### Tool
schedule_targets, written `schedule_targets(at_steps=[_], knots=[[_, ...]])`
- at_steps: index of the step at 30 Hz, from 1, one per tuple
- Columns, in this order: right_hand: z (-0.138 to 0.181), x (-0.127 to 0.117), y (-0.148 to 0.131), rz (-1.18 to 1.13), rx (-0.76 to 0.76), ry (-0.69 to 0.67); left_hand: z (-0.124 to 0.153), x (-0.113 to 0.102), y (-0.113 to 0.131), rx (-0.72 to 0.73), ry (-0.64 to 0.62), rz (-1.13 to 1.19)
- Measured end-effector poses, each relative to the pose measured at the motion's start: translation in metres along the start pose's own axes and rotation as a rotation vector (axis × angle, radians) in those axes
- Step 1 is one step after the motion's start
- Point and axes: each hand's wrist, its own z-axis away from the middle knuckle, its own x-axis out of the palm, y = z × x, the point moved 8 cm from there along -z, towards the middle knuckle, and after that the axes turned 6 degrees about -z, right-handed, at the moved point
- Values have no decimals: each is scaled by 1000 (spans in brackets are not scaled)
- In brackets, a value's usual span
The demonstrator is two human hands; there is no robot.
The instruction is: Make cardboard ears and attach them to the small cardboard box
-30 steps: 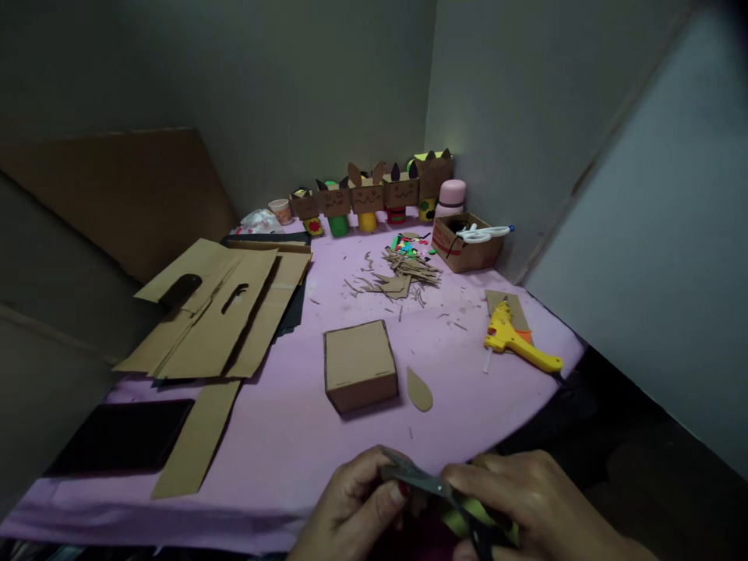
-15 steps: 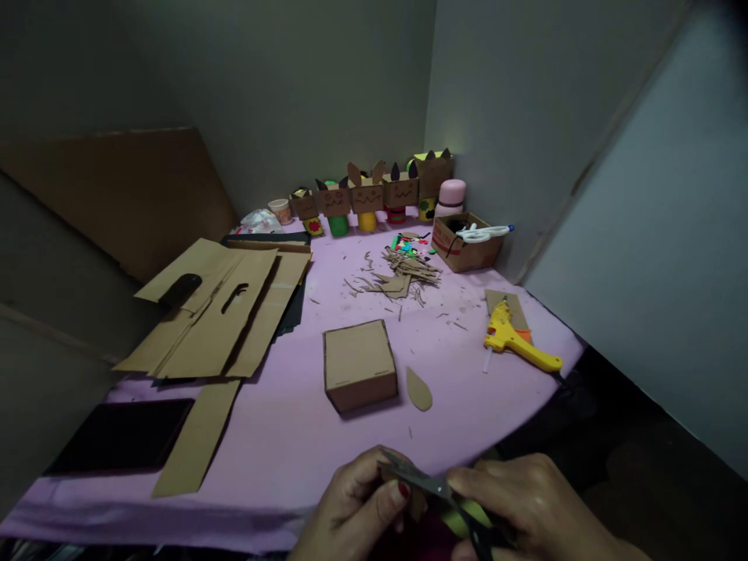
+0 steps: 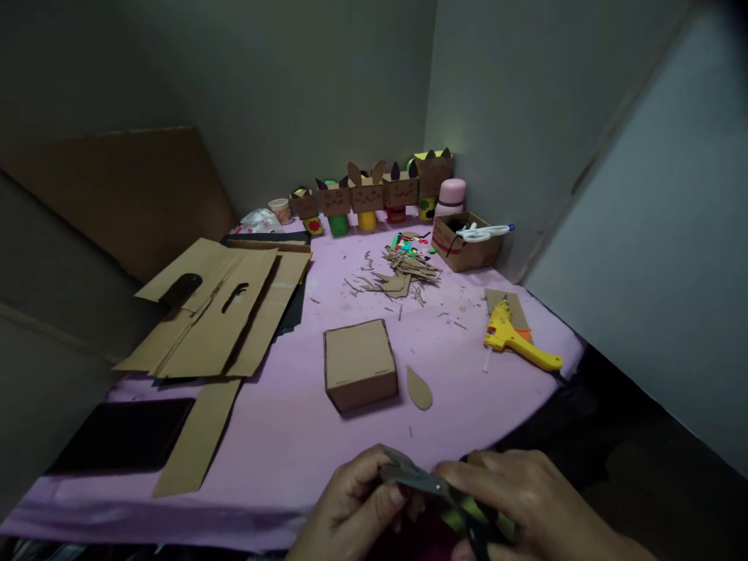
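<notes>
At the near edge of the pink-covered table (image 3: 292, 436) my right hand (image 3: 526, 499) grips scissors (image 3: 432, 487) with green handles. The blades point left into my left hand (image 3: 356, 502). That hand pinches a small piece of cardboard (image 3: 394, 471), mostly hidden by its fingers. Just beyond my hands sit a closed cardboard box (image 3: 359, 365) and, to its right, a leaf-shaped cardboard cutout (image 3: 419, 389).
A yellow glue gun (image 3: 517, 339) lies at the right. Flat cardboard sheets (image 3: 222, 308) and a black sheet (image 3: 120, 436) lie at the left. Cardboard scraps (image 3: 403, 273) are heaped mid-table. Cardboard figures (image 3: 368, 195) and a small open box (image 3: 467, 241) line the back corner.
The hands have drawn slightly closer together around the scissors and the cardboard piece; the blades have shifted a little. Everything on the table is unmoved.
</notes>
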Motion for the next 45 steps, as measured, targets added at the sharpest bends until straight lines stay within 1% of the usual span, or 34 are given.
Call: schedule_targets(at_steps=[3,6,10,18,21,27,33,35,39,42,45], knots=[[-1,-2,-1,28,-10,9,1,-1,3,15,7,-18],[-1,-1,0,9,-13,-3,3,-2,5,3,11,-45],[-2,0,2,-69,14,-24,4,-3,6,-1,25,-58],[-4,4,1,-233,33,-40,3,-2,5,-13,-6,-35],[-5,4,2,-261,52,-53,5,-3,3,-36,1,-26],[-6,2,1,-305,60,-52,3,-2,1,13,-3,-18],[-6,3,1,-380,69,-41,1,-3,-2,-8,32,-9],[-6,6,4,-403,99,-48,2,-2,-3,-20,30,-14],[-6,9,11,-389,146,-19,2,-4,-1,-41,73,-1],[-5,9,12,-288,127,20,1,-6,2,-42,121,50],[-2,10,10,-154,91,29,1,-5,2,-61,125,75]])
